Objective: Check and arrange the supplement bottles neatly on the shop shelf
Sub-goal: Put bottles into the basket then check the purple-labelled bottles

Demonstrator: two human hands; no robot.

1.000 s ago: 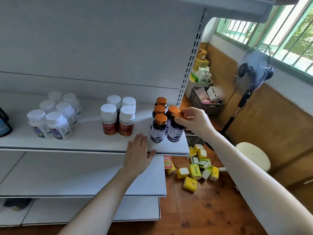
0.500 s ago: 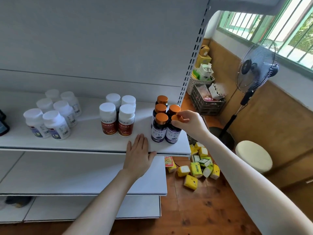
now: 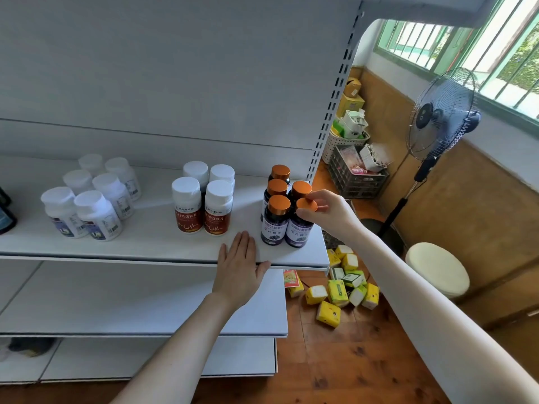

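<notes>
On shelf [image 3: 151,246], right hand [image 3: 326,212] pinching orange-capped bottle [image 3: 300,225], left hand [image 3: 240,265] flat

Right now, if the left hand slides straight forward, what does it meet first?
The left hand points into the gap between the red-label bottles and the orange-capped bottles. That gap looks narrower than the hand, so it would probably brush one; which is unclear.

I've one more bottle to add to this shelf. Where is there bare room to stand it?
Widest bare patch: on the shelf between the blue-label bottles and the red-label bottles. A narrower strip separates those from the orange-capped bottles, with the left hand flat at its front. The right end is crowded: the right hand pinches a cap there.
</notes>
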